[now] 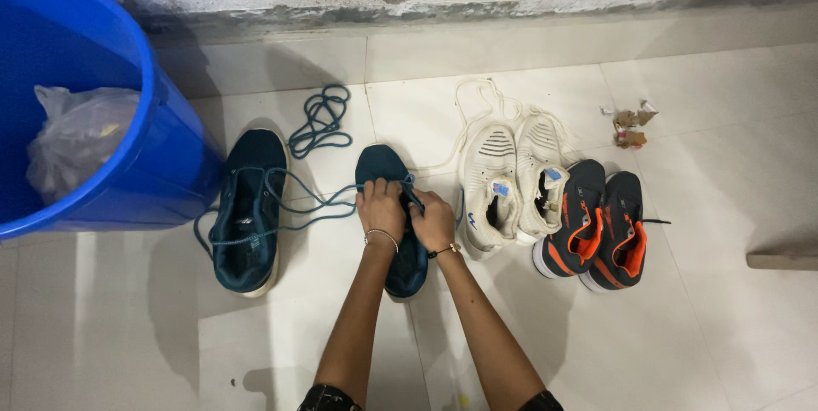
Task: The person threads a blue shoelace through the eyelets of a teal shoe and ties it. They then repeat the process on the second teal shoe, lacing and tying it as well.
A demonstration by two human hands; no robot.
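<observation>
My two hands (407,213) covered the middle of the dark teal shoe (394,222), so I could not see its lace holes. The blue bucket (162,134) was cut off at the left edge. The scraps (631,126) by the wall were too small to tell.

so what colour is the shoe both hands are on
Dark teal shoe, seen in the head view.

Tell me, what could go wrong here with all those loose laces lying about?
The long teal lace runs from the left teal shoe to the shoe under both hands, left hand and right hand; a tug might drag the other shoe. The coiled lace could knot.
</observation>
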